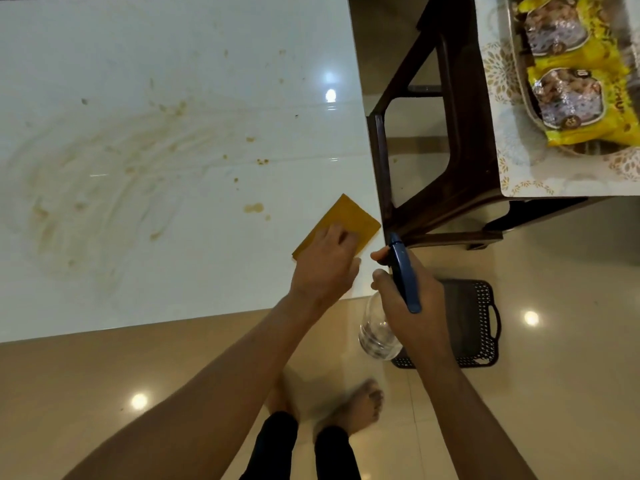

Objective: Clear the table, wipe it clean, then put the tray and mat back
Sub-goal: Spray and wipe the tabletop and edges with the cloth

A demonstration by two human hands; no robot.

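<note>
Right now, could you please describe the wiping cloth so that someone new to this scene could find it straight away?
Start at the large white table, smeared with brownish stains, and follow it to its near right corner. There the left hand presses flat on a mustard-yellow cloth. It is the only flat square piece on the tabletop, unlike the blue-topped clear spray bottle held in the right hand beside it.

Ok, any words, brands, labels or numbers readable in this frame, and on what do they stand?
Nothing reads whole.
Upper yellow snack packet: print too blurred to read.
Lower yellow snack packet: red lettering at its right edge, cut off and blurred, unreadable.
Spray bottle, cloth, black basket: no text visible.
</note>
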